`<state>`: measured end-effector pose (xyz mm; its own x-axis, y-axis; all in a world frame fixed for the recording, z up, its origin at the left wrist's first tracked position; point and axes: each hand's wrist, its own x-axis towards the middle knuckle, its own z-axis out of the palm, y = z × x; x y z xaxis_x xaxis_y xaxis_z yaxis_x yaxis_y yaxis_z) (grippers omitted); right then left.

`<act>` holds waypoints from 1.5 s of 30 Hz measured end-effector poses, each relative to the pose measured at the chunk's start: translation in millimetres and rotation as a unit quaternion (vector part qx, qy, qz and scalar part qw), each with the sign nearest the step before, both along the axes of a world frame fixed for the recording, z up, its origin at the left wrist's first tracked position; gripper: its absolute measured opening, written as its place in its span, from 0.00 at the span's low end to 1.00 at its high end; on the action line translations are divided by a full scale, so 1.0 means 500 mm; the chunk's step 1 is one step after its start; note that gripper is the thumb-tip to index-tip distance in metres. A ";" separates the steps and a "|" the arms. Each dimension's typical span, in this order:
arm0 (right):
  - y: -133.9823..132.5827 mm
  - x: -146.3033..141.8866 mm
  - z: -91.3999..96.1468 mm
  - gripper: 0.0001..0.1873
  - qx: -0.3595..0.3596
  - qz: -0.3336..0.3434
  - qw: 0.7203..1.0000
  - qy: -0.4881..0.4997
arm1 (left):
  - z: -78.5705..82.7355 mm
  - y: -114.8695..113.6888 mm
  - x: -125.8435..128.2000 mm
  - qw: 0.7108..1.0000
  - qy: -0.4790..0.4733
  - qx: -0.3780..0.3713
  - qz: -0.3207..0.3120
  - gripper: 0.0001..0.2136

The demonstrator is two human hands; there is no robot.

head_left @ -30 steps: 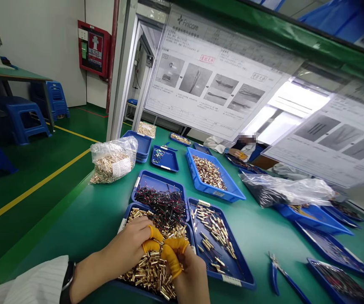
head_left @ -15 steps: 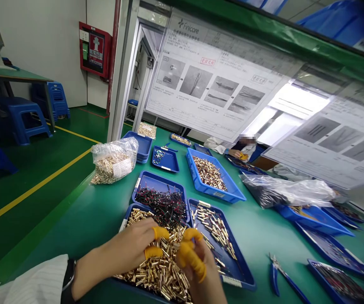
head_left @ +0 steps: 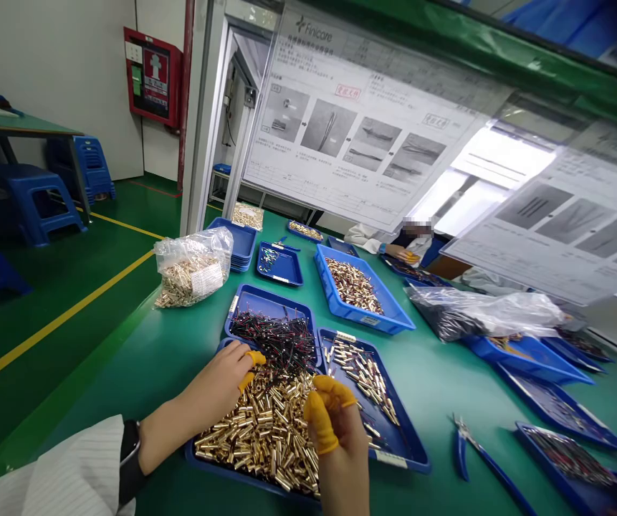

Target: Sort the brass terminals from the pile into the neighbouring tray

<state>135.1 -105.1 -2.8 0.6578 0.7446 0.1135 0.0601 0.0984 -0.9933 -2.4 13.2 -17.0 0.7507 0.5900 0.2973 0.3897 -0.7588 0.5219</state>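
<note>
My left hand [head_left: 214, 401] hovers at the near edge of the tray of black-and-red wires [head_left: 270, 333], its yellow finger cots pinched close together. Below it lies a heap of loose gold metal pins [head_left: 262, 430] in a blue tray [head_left: 201, 459]. My right hand [head_left: 337, 437] stands above the right edge of that heap, with yellow cots on its pinched fingertips. Whether either hand holds a thin pin or wire is hidden. To the right, a blue tray holds gold pins with wires attached [head_left: 365, 376].
A blue-handled pair of pliers [head_left: 464, 448] lies on the green bench at right. Further back are a clear bag of gold pins [head_left: 190, 272], a deep blue tray of pins [head_left: 354, 287] and a co-worker's hand [head_left: 402, 252]. Printed instruction sheets hang overhead.
Both hands have lifted off the pin heap. My left fingertips have moved up toward the wire tray, and my right hand has risen and drawn its fingers together. The view has tilted slightly.
</note>
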 end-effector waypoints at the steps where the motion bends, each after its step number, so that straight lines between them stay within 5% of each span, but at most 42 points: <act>1: -0.001 -0.003 -0.001 0.14 -0.003 0.011 1.000 -0.019 | 0.010 -0.003 0.000 0.999 -0.021 -0.027 0.006 0.10; 4: -0.001 -0.013 0.003 0.11 -0.010 0.043 0.997 -0.066 | 0.034 -0.014 0.003 0.975 -0.120 -0.184 0.029 0.09; 8: 0.005 -0.028 0.003 0.09 -0.015 0.063 0.991 -0.119 | 0.038 -0.030 0.015 0.898 -0.196 -0.392 0.032 0.04; 12: 0.007 -0.030 -0.009 0.08 -0.033 0.064 0.985 -0.154 | 0.034 -0.040 0.021 0.840 -0.229 -0.492 -0.008 0.04; 22: 0.001 -0.014 -0.018 0.07 -0.111 0.139 0.974 -0.143 | 0.040 -0.052 0.014 0.934 -0.239 -0.263 -0.030 0.05; 26: 0.001 -0.014 -0.018 0.10 -0.084 0.150 0.978 -0.122 | 0.041 -0.054 0.010 0.937 -0.254 -0.235 -0.037 0.05; 30: 0.005 -0.013 -0.001 0.14 -0.021 0.200 0.980 0.000 | 0.046 -0.056 0.008 0.930 -0.262 -0.257 -0.025 0.04; 34: 0.013 -0.013 0.007 0.16 -0.066 0.214 0.973 0.058 | 0.048 -0.053 0.007 0.936 -0.246 -0.246 -0.041 0.04; 39: 0.013 -0.009 -0.004 0.16 -0.087 0.114 0.990 0.011 | 0.051 -0.029 -0.004 0.969 -0.107 -0.218 -0.045 0.03; 45: 0.006 0.003 -0.013 0.11 -0.081 0.090 0.987 -0.106 | 0.044 -0.018 -0.021 0.981 0.100 -0.150 -0.068 0.15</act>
